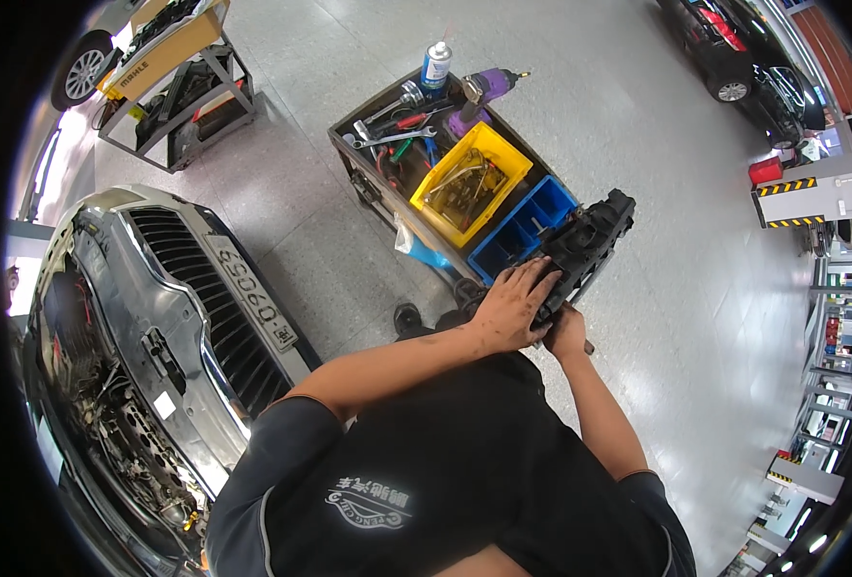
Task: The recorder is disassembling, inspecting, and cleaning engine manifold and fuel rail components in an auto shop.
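My left hand (512,303) lies over a black moulded plastic part (587,242), fingers curled onto its near end. My right hand (568,332) is closed at the lower end of the same part, its fingertips partly hidden. The part is tilted over the right edge of a tool cart (354,171). Next to it are a blue divided tray (508,245) and a yellow bin (491,146) of metal pieces. Farther back on the cart are wrenches (411,135), a spray can (435,67) and a purple drill (483,88).
A car front with an exposed engine bay (161,356) stands at my left. Behind it is another cart (209,130) with a cardboard box (171,53). A dark car (734,62) is at the back right, near striped lift posts (820,202). My shoe (406,317) shows below the cart.
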`<state>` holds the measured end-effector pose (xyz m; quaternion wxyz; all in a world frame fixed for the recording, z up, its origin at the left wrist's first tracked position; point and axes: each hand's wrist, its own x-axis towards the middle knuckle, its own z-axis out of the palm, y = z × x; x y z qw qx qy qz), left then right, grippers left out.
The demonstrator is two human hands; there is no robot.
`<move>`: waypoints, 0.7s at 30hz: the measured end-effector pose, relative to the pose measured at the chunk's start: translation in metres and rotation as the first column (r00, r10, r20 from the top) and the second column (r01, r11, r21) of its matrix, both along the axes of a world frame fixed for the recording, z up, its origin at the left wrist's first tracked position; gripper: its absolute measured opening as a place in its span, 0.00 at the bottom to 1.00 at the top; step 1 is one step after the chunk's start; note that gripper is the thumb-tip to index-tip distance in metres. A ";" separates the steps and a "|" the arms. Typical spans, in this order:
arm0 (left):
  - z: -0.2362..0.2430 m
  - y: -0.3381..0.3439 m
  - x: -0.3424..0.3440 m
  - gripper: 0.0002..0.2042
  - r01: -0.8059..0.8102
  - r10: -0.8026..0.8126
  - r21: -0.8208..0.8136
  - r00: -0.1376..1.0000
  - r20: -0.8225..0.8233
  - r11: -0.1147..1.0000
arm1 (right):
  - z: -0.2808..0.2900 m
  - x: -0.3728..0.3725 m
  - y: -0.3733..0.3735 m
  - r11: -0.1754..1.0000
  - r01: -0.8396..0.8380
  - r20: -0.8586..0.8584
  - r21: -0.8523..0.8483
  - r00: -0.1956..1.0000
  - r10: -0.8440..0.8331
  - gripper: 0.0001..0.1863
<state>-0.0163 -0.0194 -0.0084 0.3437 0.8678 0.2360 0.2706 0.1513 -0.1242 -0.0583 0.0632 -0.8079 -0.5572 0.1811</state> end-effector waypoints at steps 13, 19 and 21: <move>0.011 0.007 -0.009 0.41 0.025 -0.030 -0.043 0.994 -0.103 0.999 | 0.184 0.042 0.164 0.860 -0.401 0.125 0.315 0.916 0.381 0.08; 0.012 0.003 -0.010 0.40 0.009 -0.016 -0.074 0.995 -0.094 0.997 | 0.047 0.033 0.324 0.655 -0.680 0.149 -0.330 0.648 0.747 0.11; 0.014 0.004 -0.010 0.40 0.022 -0.030 -0.088 0.995 -0.096 0.996 | 0.003 0.035 0.349 0.538 -0.662 0.135 -0.522 0.559 0.818 0.12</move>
